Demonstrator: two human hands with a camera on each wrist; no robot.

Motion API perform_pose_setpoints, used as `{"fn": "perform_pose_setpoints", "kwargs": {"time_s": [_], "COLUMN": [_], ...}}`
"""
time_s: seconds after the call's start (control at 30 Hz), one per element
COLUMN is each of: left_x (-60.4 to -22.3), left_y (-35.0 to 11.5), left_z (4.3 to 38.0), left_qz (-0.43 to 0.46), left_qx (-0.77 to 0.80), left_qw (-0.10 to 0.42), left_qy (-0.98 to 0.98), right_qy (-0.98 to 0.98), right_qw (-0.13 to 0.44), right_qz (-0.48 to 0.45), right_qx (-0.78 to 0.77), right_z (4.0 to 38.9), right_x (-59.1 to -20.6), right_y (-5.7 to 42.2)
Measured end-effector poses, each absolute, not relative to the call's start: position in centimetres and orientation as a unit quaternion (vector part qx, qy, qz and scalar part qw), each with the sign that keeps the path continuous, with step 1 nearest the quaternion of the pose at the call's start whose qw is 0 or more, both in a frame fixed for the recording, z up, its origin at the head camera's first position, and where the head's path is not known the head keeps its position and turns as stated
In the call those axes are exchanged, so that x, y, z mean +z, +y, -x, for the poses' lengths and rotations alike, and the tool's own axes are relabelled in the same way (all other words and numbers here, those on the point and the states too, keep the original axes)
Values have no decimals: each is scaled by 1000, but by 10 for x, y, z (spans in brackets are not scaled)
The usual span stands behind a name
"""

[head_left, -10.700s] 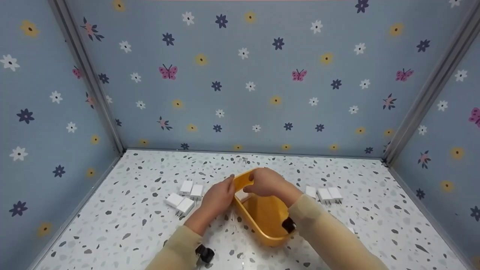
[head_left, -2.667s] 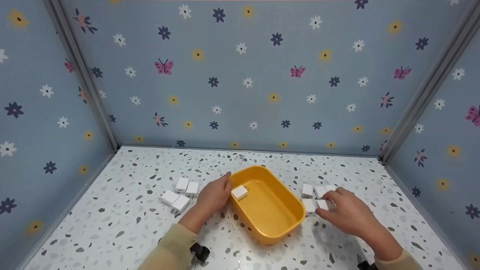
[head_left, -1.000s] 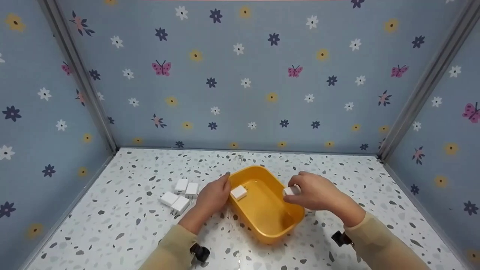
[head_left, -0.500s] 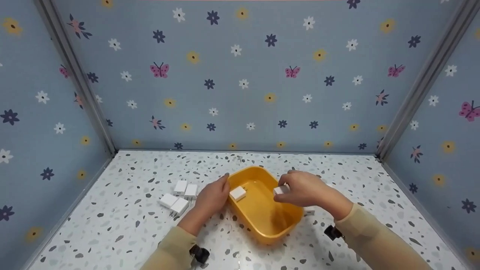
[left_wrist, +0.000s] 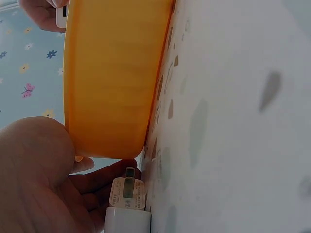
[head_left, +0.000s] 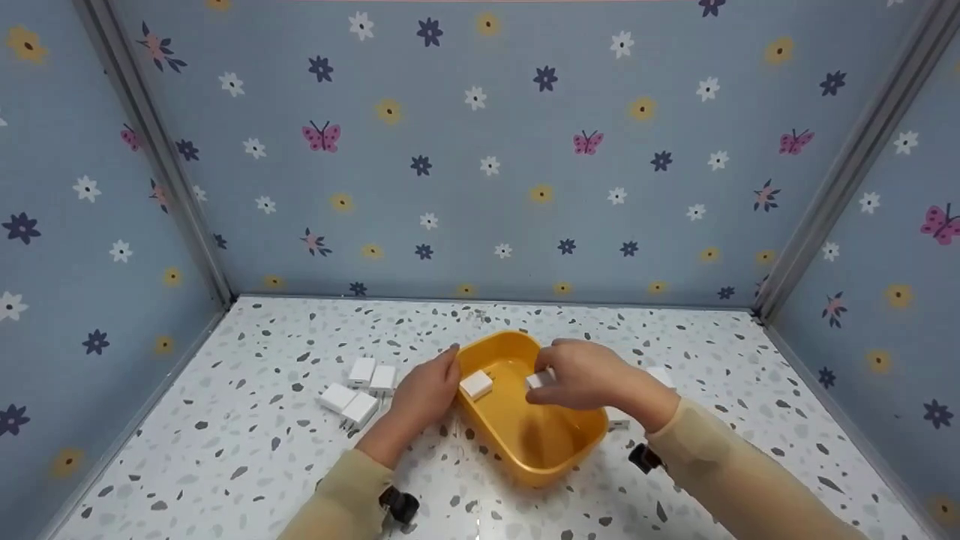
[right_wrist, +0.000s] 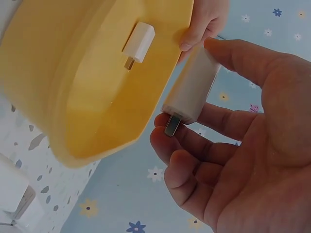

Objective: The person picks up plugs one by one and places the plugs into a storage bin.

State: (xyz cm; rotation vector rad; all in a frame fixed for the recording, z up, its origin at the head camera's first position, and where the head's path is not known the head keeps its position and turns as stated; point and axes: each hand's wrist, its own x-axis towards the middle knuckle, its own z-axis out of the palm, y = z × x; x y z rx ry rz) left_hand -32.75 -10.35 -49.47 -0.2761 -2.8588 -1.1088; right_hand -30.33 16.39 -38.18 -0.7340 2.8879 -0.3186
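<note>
With twelve o'clock straight ahead of the person, the right hand (head_left: 583, 375) has thumb and fingers clamped on a white charger (head_left: 538, 379), held up over the yellow bin (head_left: 517, 427) toward twelve from its middle, while a second charger (head_left: 476, 385) lies inside at ten. The left hand (head_left: 424, 390) is clamped on the bin's wall around ten, and four chargers (head_left: 360, 410) lie grouped on the speckled table (head_left: 262, 442) beyond it at nine.
</note>
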Motion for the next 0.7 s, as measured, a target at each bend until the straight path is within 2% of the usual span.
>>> {"fn": "perform_pose_setpoints", "kwargs": {"time_s": [0.37,0.7], "left_x": [-494,-494], "left_y": [-103,-103], "left_z": [327,328], "left_qz": [88,84], "left_qx": [-359,-358], "left_qw": [27,27], "left_qy": [-929,-930], "right_qy": [962,958], "right_qw": [106,110], "right_qz": [224,239], "right_qx": [-113,-113], "right_z": [313,319], "right_x": [-382,-388], "right_y": [145,133]}}
